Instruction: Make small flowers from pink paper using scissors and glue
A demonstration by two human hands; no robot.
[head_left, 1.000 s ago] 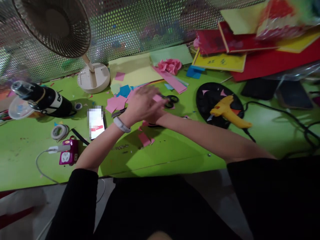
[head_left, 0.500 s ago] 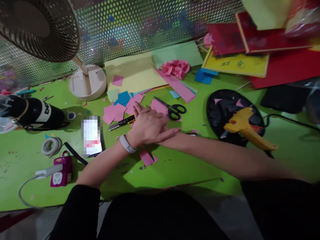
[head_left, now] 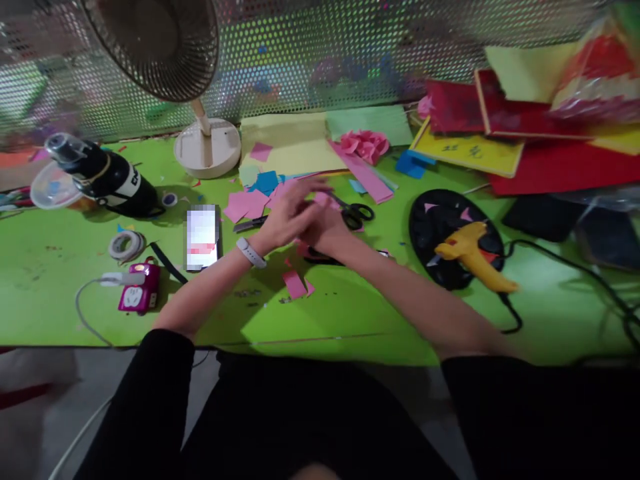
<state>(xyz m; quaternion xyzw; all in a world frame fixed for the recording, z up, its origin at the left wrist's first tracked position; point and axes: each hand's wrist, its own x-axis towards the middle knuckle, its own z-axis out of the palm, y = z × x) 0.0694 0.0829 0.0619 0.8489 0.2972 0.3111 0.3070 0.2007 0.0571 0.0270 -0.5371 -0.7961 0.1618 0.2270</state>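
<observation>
My left hand (head_left: 287, 217), with a pale band on the wrist, meets my right hand (head_left: 324, 223) above the green table. The left fingers are stretched out over the right hand and somewhat blurred. The right fingers are mostly hidden behind the left hand. No object shows in either one. Just left of the hands lies a utility knife (head_left: 250, 224) beside pink paper pieces (head_left: 245, 204). Black-handled scissors (head_left: 359, 215) rest to the right. Under the right wrist a dark object (head_left: 320, 257) is partly covered, and pink scraps (head_left: 295, 284) lie nearer to me.
On the left stand a fan (head_left: 207, 150), a black bottle (head_left: 123, 187), a phone (head_left: 202, 237), tape (head_left: 126, 246) and a purple power adapter (head_left: 140, 287). A yellow glue gun (head_left: 473, 250) sits on a black tray (head_left: 425, 220) at right. Behind are a pink paper flower (head_left: 365, 145) and red boards (head_left: 453, 107).
The view has shifted, so the table items appear elsewhere in the picture. My left hand has turned from lying flat across the right hand and wrist to standing more on edge against it.
</observation>
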